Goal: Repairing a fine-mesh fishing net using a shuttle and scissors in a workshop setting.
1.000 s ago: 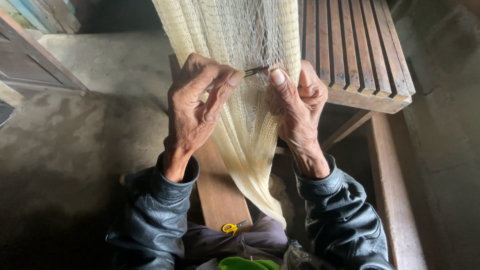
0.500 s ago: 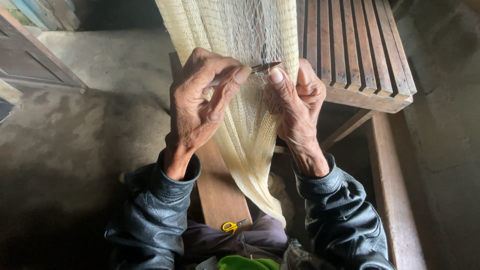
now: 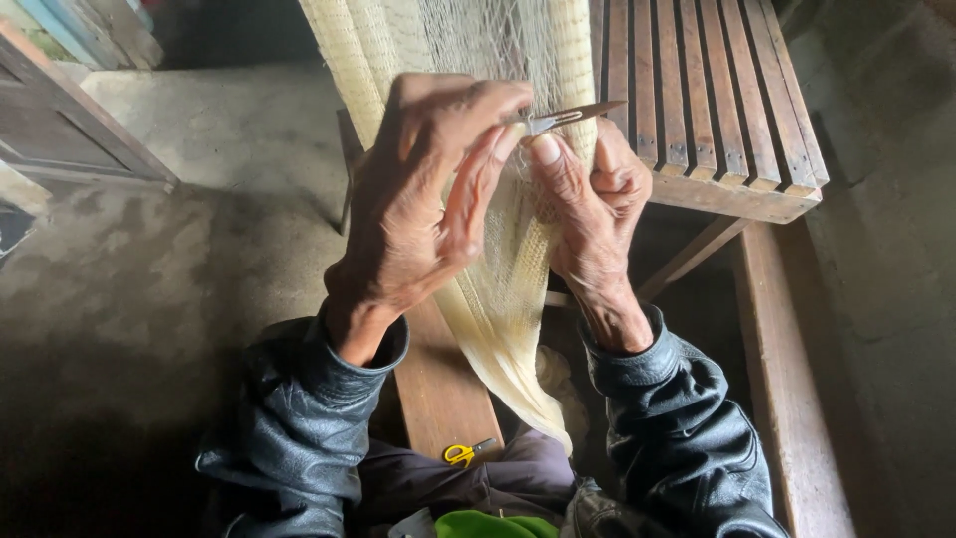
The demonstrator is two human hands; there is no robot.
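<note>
Hanging from above, a pale cream fishing net (image 3: 503, 289) ran down between both hands and bunched toward the lap, over a wooden plank (image 3: 438, 389). A thin flat netting needle (image 3: 568, 117), pointed end aimed right, sat at the net's mesh near the top of the frame. Left hand (image 3: 423, 209) had fingers curled, fingertips pinching the needle's near end against the net; grip closed on needle. Right hand (image 3: 593, 214) was closed too, thumb up, bunching net strands just below the needle; exact hold on the strands was hard to tell. Both arms wore dark leather jacket sleeves (image 3: 299, 418). Small yellow-handled scissors (image 3: 463, 453) lay on the plank near the lap. Slatted wooden bench (image 3: 717, 110) stood right behind the net, above a concrete floor (image 3: 149, 279). Green object (image 3: 483, 523) at bottom edge, unclear.
</note>
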